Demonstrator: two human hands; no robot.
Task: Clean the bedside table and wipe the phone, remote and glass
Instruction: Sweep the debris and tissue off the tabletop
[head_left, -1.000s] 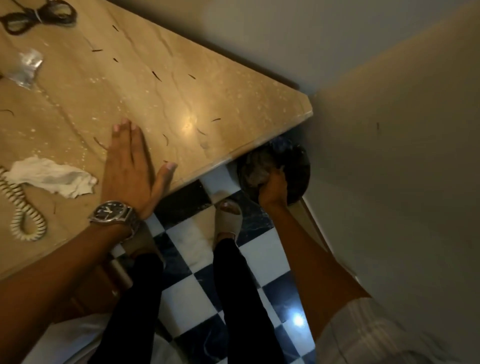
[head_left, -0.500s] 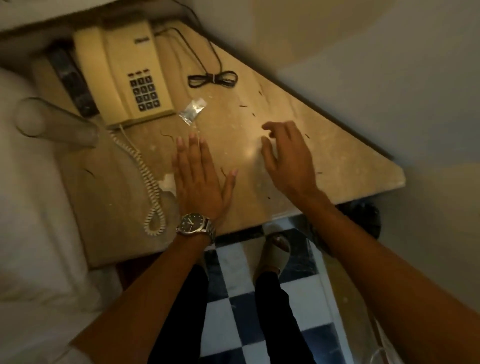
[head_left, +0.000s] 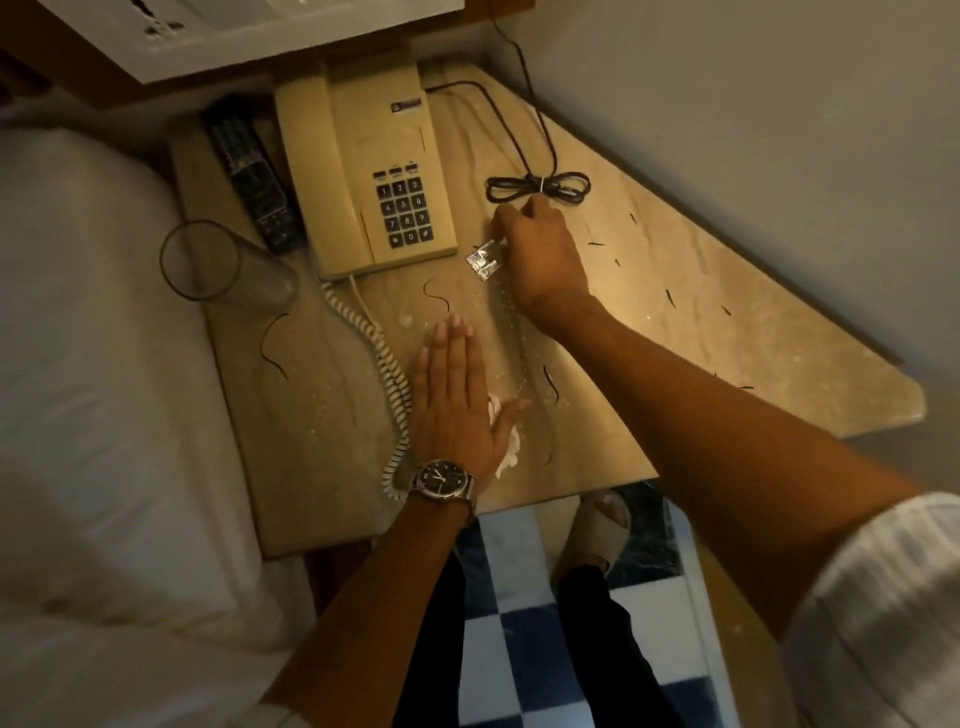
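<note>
right hand (head_left: 540, 254) is pinching the wrapper (head_left: 484, 263), grip clamping its edge; it's looking light, crinkly, slippery. left hand (head_left: 452, 410), grip apart, is lying flat on the tissue (head_left: 507, 457) on the tabletop (head_left: 727, 322).

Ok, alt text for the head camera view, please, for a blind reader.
A person's right hand pinches a small clear wrapper on a littered marble bedside table, while the left hand lies flat over a white tissue. A beige telephone, remote and glass sit farther back.

Dark-faced steel wristwatch (head_left: 441, 480), black trousers (head_left: 431, 649), beige sandal (head_left: 597, 530), pale, perhaps ribbed sleeve (head_left: 883, 597).
</note>
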